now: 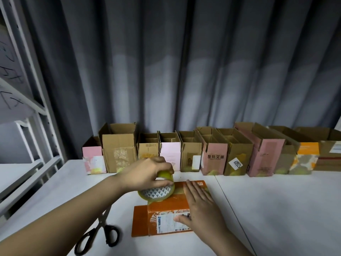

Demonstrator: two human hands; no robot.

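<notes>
Gripping tape roll (156, 189) left hand (147, 172); right hand (201, 206) flat on orange box (166, 206).

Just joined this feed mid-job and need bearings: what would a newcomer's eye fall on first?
First, the orange cardboard box at the near middle of the white table: the left hand grips a roll of clear yellowish tape on its top while the right hand presses flat beside it. Black-handled scissors lie left of the box, and a row of open cardboard boxes lines the table's far edge.
</notes>
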